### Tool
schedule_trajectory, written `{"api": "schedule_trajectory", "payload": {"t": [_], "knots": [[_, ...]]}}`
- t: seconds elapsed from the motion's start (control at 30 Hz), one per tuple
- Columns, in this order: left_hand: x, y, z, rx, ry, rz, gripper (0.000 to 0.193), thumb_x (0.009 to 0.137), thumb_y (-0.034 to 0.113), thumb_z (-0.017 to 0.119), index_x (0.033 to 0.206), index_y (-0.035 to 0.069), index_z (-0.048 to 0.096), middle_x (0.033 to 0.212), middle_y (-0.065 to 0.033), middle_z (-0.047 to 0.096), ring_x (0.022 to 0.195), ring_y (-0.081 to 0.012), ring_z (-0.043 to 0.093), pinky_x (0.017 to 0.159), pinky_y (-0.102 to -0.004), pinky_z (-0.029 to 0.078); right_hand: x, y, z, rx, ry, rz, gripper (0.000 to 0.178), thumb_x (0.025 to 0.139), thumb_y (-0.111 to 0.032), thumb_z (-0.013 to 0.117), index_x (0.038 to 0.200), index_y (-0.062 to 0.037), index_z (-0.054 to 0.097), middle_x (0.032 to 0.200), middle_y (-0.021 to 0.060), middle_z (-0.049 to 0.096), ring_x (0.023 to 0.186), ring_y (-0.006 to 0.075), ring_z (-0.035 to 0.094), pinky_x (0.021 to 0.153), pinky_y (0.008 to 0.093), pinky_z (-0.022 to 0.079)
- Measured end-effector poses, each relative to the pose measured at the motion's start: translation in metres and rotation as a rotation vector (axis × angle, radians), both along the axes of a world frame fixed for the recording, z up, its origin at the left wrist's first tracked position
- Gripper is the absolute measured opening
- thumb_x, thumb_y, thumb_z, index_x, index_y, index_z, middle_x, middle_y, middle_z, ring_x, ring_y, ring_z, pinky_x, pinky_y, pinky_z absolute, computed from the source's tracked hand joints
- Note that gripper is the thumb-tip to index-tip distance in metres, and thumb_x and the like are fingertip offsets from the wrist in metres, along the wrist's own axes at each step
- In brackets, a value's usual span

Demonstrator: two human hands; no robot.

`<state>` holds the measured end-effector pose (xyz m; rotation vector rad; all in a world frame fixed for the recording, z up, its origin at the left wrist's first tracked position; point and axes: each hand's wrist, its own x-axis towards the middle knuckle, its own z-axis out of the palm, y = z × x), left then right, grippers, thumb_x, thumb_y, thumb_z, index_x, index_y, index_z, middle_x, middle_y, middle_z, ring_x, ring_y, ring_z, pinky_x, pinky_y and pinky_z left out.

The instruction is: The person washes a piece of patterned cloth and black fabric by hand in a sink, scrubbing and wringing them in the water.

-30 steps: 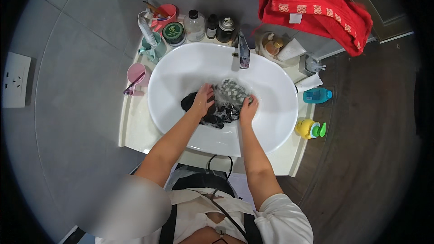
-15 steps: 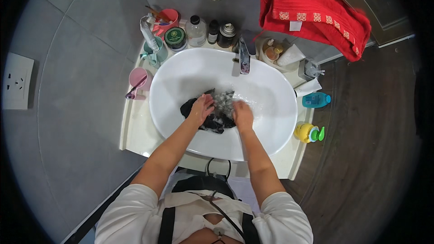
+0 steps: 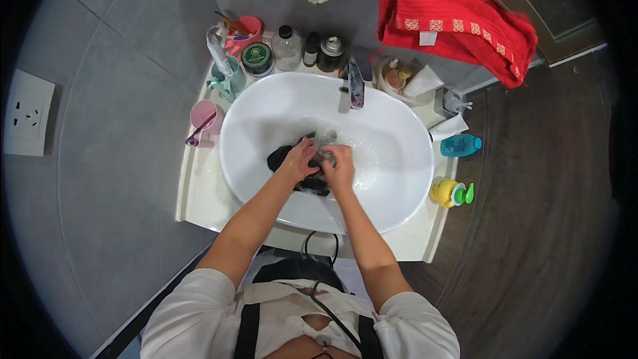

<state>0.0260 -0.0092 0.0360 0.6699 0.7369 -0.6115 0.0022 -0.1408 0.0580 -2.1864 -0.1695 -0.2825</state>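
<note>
A wet black cloth (image 3: 279, 157) lies bunched in the white oval sink (image 3: 402, 173), with greyish suds over part of it. My left hand (image 3: 299, 159) is on the cloth, its thumb and fingers curved round a bunch of it. Just to the right, my right hand (image 3: 341, 167) bends its fingers in toward the left one and grips the cloth's sudsy side. The two hands almost meet, and some fingertips are lost in cloth and foam. Water drops and bubbles spread over the basin right of my hands.
The faucet (image 3: 356, 83) rises at the sink's back rim. Pink cups (image 3: 203, 116), a green-lidded jar (image 3: 256, 58) and several bottles line the back left. A blue bottle (image 3: 460, 145) and a yellow pump bottle (image 3: 445, 193) stand right. A red towel (image 3: 452, 26) hangs behind.
My right hand has moved left, closer to my left hand, and has closed on the cloth. The cloth is gathered more tightly between the hands.
</note>
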Motion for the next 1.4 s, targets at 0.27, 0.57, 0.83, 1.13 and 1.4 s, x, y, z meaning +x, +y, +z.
{"api": "schedule_trajectory", "payload": {"t": [0.27,0.57,0.83,1.13,1.4], "knots": [[-0.011,-0.008,0.002,-0.598,-0.029,0.092,0.028,0.081,0.039,0.055,0.09,0.013,0.052,0.079,-0.0019,0.054,0.069,-0.0139,0.054,0.058,-0.0299,0.047,-0.03,0.046,0.041,0.143,-0.032,0.124,0.015,0.065,-0.01,0.064,0.079,-0.0105,0.057,0.084,0.0065,0.052,0.074,0.0238,0.055,0.06,0.0312,0.045],[-0.011,-0.01,-0.005,-0.226,0.001,0.067,0.028,0.086,0.038,0.047,0.075,0.013,0.053,0.068,-0.0029,0.055,0.057,-0.0166,0.053,0.05,-0.0285,0.046,-0.001,0.032,0.023,0.098,-0.112,-0.062,0.013,0.071,-0.016,0.061,0.074,-0.0067,0.053,0.081,0.0091,0.053,0.069,0.0279,0.053,0.06,0.0337,0.043],[-0.023,-0.056,0.033,0.387,-0.035,-0.095,0.031,0.086,0.031,0.045,0.093,0.003,0.056,0.084,-0.0048,0.056,0.073,-0.0152,0.05,0.07,-0.0299,0.041,0.015,-0.022,-0.011,0.089,0.346,-0.369,0.029,0.085,-0.03,0.048,0.078,-0.0017,0.053,0.063,0.015,0.056,0.06,0.0306,0.055,0.056,0.037,0.042],[0.006,-0.023,-0.007,0.143,-0.135,0.07,0.048,0.086,0.04,0.043,0.124,0.011,0.038,0.131,-0.0053,0.032,0.122,-0.0191,0.025,0.097,-0.0452,0.019,0.025,-0.079,-0.053,0.008,0.211,-0.334,0.033,0.076,-0.021,0.056,0.108,-0.0118,0.053,0.111,0.0151,0.046,0.096,0.0301,0.048,0.08,0.0368,0.041],[-0.001,-0.001,-0.022,0.042,-0.086,0.157,0.06,0.085,0.047,0.043,0.131,0.011,0.029,0.14,-0.006,0.018,0.131,-0.0186,0.01,0.101,-0.0479,0.01,0.012,-0.064,-0.048,-0.38,0.097,-0.019,0.041,0.063,-0.007,0.063,0.103,-0.0118,0.054,0.112,0.012,0.047,0.096,0.0296,0.049,0.079,0.0375,0.044]]}}
